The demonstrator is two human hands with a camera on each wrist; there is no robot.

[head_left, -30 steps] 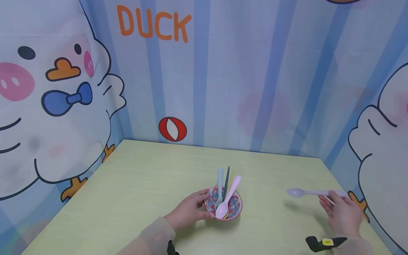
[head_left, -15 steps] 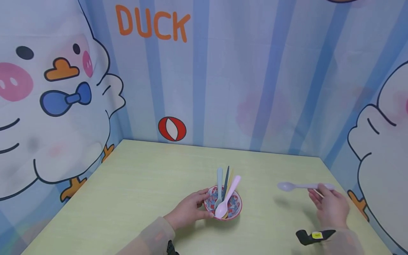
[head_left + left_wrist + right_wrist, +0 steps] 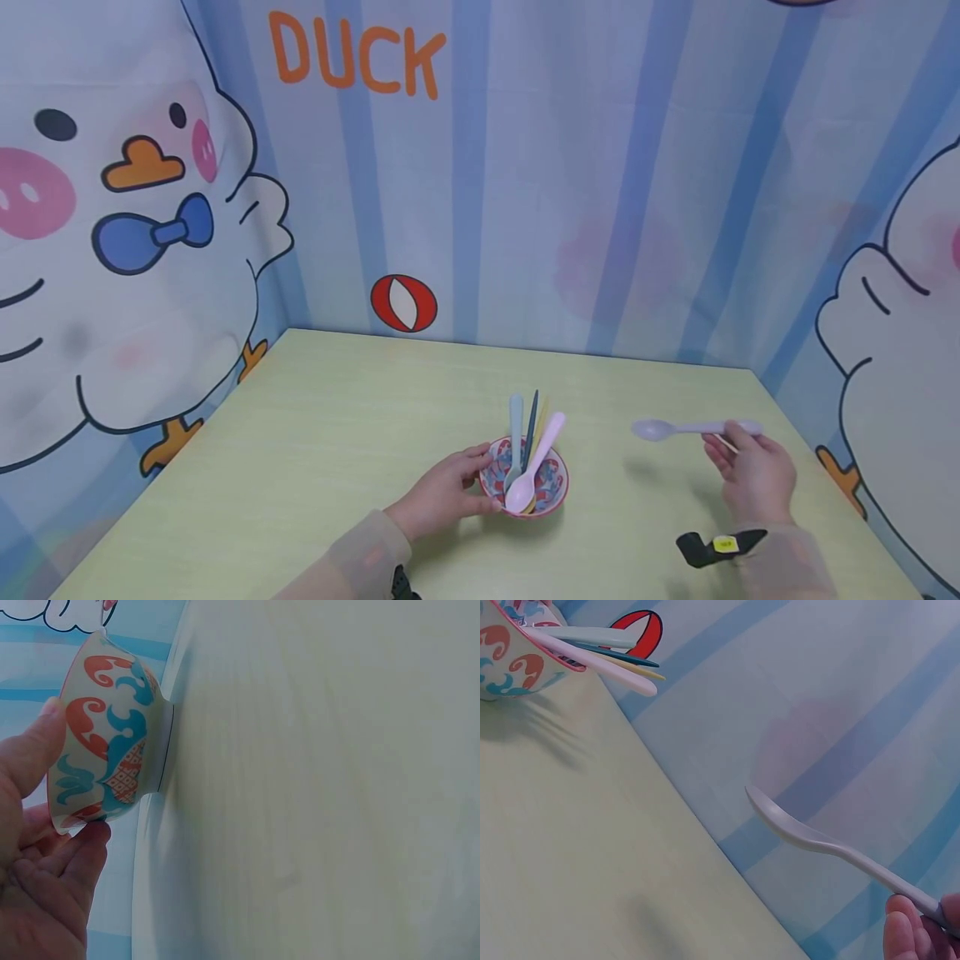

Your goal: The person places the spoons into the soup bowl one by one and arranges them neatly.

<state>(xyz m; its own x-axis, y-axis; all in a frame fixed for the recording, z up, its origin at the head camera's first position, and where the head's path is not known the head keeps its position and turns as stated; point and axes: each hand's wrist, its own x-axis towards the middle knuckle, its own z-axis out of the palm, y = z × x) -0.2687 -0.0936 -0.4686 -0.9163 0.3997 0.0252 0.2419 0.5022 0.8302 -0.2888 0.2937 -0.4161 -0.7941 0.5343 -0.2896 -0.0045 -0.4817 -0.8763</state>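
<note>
My left hand [image 3: 442,492] grips the left side of a patterned bowl [image 3: 555,493], thumb and fingers at its rim. The left wrist view shows the bowl [image 3: 112,742] side-on, its red and blue scrolls facing the camera. Inside it lean a pink spoon [image 3: 522,493], a pale blue utensil [image 3: 516,421], a dark blue stick-like one [image 3: 532,421] and something thin and yellow [image 3: 544,406]. Off to the right, my right hand [image 3: 756,479] pinches a lavender spoon [image 3: 654,430] by its handle. That spoon is above the table, its head pointing left toward the bowl.
The pale yellow-green table [image 3: 337,417] carries the bowl near its middle front. Behind and beside it hangs a blue striped cloth [image 3: 517,167] with duck drawings. A black strap [image 3: 720,546] sits at my right wrist.
My right hand has moved left and slightly away from me with the lavender spoon, closer to the bowl. The left hand and the bowl have stayed in place.
</note>
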